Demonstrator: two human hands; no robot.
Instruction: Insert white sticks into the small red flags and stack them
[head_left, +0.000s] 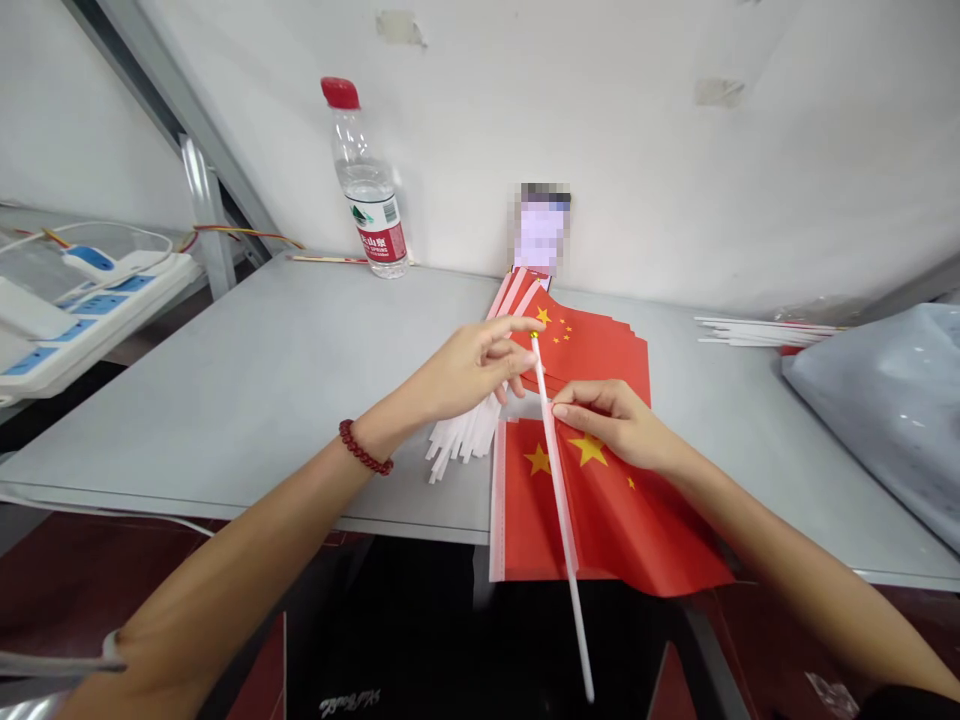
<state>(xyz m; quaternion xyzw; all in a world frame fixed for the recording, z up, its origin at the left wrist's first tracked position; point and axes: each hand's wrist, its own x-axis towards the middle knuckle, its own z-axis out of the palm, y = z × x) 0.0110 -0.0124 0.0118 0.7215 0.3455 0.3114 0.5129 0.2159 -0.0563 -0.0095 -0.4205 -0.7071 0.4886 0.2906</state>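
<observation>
My left hand (480, 365) grips the upper end of a thin white flagpole (580, 630), with its index finger at the gold tip (534, 335) and the thumb against the pole. The pole slants down through or along the white sleeve of a small red flag (637, 535) with yellow stars; its lower end sticks out below. My right hand (619, 420) pinches the top edge of this flag near the sleeve. Another red flag (521, 540) lies beneath it at the table edge. Behind my hands is a pile of flags (611, 355) with white poles (459, 440).
The grey table (247, 390) meets a white wall. A water bottle (375, 210) and a phone (541, 230) stand at the back. Left is a power strip (97, 330) with cables. To the right are several white poles (757, 331) and a plastic bag (885, 400).
</observation>
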